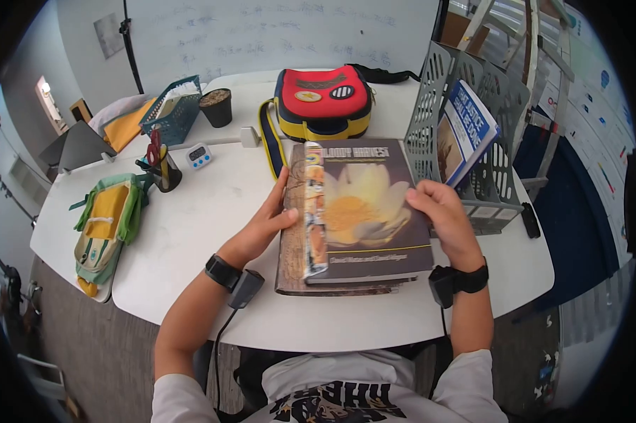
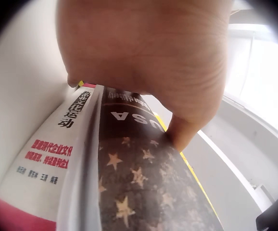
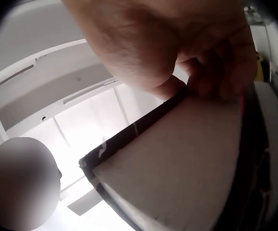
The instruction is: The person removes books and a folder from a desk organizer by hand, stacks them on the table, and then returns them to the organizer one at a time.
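A dark book with a pale flower on its cover [image 1: 364,204] lies on top of other books [image 1: 289,261] near the table's front. My left hand [image 1: 263,220] grips the left side of the books, thumb on top. In the left wrist view that hand [image 2: 148,53] is over a spine with stars and "USA" [image 2: 139,173], beside a white spine with red lettering [image 2: 43,159]. My right hand [image 1: 446,211] holds the flower book's right edge, thumb on the cover. In the right wrist view the hand [image 3: 168,43] pinches a thick book at its page edges [image 3: 177,154].
Behind the books sits a red and yellow bag [image 1: 323,99]. A grey rack [image 1: 487,211] with a blue-and-white book [image 1: 466,134] stands at the right. Leftward are a timer [image 1: 198,156], a pen holder [image 1: 165,173], a green pouch [image 1: 106,225], a plant pot [image 1: 217,109] and a basket [image 1: 173,116].
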`<state>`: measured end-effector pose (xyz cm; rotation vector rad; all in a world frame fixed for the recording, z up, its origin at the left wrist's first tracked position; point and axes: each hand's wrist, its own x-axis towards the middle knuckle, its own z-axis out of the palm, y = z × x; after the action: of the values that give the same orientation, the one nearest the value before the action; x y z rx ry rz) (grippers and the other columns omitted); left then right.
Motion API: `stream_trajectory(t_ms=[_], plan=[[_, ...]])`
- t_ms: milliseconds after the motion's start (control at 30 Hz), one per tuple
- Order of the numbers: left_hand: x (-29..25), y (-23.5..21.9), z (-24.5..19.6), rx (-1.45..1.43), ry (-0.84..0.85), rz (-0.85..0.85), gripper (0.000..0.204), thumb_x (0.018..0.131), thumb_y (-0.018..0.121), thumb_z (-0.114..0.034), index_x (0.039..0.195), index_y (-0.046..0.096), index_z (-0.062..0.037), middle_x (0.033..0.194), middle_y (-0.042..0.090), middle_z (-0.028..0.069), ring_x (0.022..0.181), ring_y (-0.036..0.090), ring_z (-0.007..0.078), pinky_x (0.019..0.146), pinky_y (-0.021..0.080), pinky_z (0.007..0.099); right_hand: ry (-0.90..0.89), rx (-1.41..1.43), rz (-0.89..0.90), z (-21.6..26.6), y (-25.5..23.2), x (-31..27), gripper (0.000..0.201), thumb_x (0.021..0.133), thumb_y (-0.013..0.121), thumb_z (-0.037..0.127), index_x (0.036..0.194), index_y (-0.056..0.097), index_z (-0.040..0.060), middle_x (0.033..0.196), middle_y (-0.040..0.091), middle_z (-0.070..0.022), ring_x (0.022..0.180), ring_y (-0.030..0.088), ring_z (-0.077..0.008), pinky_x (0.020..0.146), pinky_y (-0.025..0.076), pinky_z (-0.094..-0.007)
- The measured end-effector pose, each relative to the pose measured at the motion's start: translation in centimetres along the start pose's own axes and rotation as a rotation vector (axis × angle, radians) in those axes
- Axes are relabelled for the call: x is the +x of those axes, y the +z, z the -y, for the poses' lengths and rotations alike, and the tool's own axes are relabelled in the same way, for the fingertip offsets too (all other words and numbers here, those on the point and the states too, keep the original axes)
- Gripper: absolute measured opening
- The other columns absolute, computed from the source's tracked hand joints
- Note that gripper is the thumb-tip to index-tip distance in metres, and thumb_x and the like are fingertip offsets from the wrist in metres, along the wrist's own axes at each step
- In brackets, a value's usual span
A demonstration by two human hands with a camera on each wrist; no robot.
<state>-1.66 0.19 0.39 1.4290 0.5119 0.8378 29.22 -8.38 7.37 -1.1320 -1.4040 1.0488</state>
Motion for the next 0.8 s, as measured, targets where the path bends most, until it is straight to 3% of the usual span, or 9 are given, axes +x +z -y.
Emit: stream_trajectory(t_ms=[100, 133, 267, 333, 467, 533, 567, 700, 800], plan=[[0.1, -0.1, 0.0, 0.054, -0.011, -0.04, 0.103, 0.085, 0.066, -0.036, 0.154, -0.006, -0.009, 0.159, 0.01, 0.0159, 0.146, 0.014, 0.0246, 0.117, 0.013, 0.0357, 0.105, -0.225, 0.029, 0.3, -1.4, 0.0, 0.031, 0.095, 0.06, 0.031, 0.078, 0.053, 0.0062, 0.069, 0.054, 0.0032, 0.06, 0.051, -0.0039, 0.048, 0.042, -0.0216], [0.1, 0.0, -0.1, 0.054, -0.017, -0.037, 0.103, 0.085, 0.066, -0.036, 0.154, -0.006, -0.0083, 0.159, 0.009, 0.0158, 0.146, 0.014, 0.0248, 0.117, 0.013, 0.0357, 0.138, -0.264, 0.031, 0.2, -1.6, 0.0, 0.032, 0.095, 0.059, 0.035, 0.094, 0.055, 0.0038, 0.071, 0.055, 0.0012, 0.06, 0.052, -0.0058, 0.047, 0.044, -0.0231], [0.0, 0.3, -0.4, 0.034, -0.044, -0.044, 0.104, 0.085, 0.066, -0.036, 0.154, -0.006, -0.0072, 0.159, 0.009, 0.0154, 0.146, 0.014, 0.0248, 0.117, 0.013, 0.036, 0.153, -0.286, -0.031, 0.5, -1.1, -0.3, 0.045, 0.094, 0.059, 0.038, 0.119, 0.051, 0.0006, 0.076, 0.059, -0.0029, 0.063, 0.055, -0.0076, 0.045, 0.044, -0.0234], [-0.1, 0.6, -0.6, 0.019, -0.05, -0.044, 0.104, 0.084, 0.067, -0.036, 0.154, -0.005, -0.0068, 0.159, 0.009, 0.0153, 0.146, 0.014, 0.0247, 0.117, 0.012, 0.036, 0.154, -0.149, 0.042, 0.0, -1.2, 0.0, 0.062, 0.094, 0.059, 0.039, 0.136, 0.039, -0.0016, 0.086, 0.064, -0.0087, 0.068, 0.059, -0.0096, 0.05, 0.047, -0.0239], [0.1, 0.6, -0.5, 0.023, -0.021, -0.037, 0.105, 0.083, 0.067, -0.037, 0.154, -0.005, -0.0066, 0.16, 0.007, 0.0152, 0.147, 0.013, 0.0243, 0.117, 0.011, 0.0355, 0.156, -0.101, -0.077, 0.6, -0.9, -0.3, 0.065, 0.094, 0.061, 0.037, 0.139, 0.036, -0.0031, 0.095, 0.065, -0.0105, 0.079, 0.061, -0.0111, 0.066, 0.049, -0.0239], [0.2, 0.6, -0.6, 0.022, -0.016, -0.033, 0.106, 0.083, 0.067, -0.038, 0.154, -0.005, -0.0065, 0.16, 0.007, 0.0153, 0.147, 0.012, 0.0242, 0.117, 0.01, 0.0354, -0.105, 0.053, -0.259, 0.7, -1.0, -0.6, 0.063, 0.095, 0.06, 0.033, 0.14, 0.035, -0.0032, 0.11, 0.062, -0.0109, 0.096, 0.059, -0.0136, 0.087, 0.045, -0.0264], [0.1, 0.6, -0.5, 0.018, -0.015, -0.032, 0.106, 0.083, 0.067, -0.038, 0.153, -0.005, -0.0065, 0.16, 0.006, 0.0154, 0.147, 0.011, 0.0242, 0.117, 0.01, 0.0352, -0.103, 0.052, -0.259, 0.8, -1.2, -0.7, 0.063, 0.095, 0.06, 0.033, 0.14, 0.035, -0.0032, 0.11, 0.062, -0.0109, 0.096, 0.059, -0.0136, 0.087, 0.045, -0.0264], [0.0, 0.8, -0.8, 0.015, -0.028, -0.034, 0.106, 0.083, 0.067, -0.039, 0.153, -0.005, -0.0066, 0.16, 0.005, 0.0156, 0.147, 0.009, 0.0241, 0.117, 0.009, 0.0352, -0.812, 0.026, -0.629, 1.4, -4.2, -1.2, 0.048, 0.096, 0.06, 0.02, 0.134, 0.04, -0.0027, 0.134, 0.049, -0.0117, 0.12, 0.048, -0.0174, 0.105, 0.033, -0.0315], [0.0, 0.9, -1.0, 0.002, -0.042, -0.03, 0.106, 0.083, 0.067, -0.039, 0.153, -0.005, -0.0065, 0.16, 0.004, 0.0158, 0.148, 0.008, 0.0241, 0.117, 0.009, 0.0353, -1.087, -0.171, -0.986, 2.0, -6.7, -1.5, 0.044, 0.091, 0.064, 0.003, 0.13, 0.044, -0.0061, 0.125, 0.056, -0.012, 0.11, 0.056, -0.0183, 0.099, 0.042, -0.0327]])
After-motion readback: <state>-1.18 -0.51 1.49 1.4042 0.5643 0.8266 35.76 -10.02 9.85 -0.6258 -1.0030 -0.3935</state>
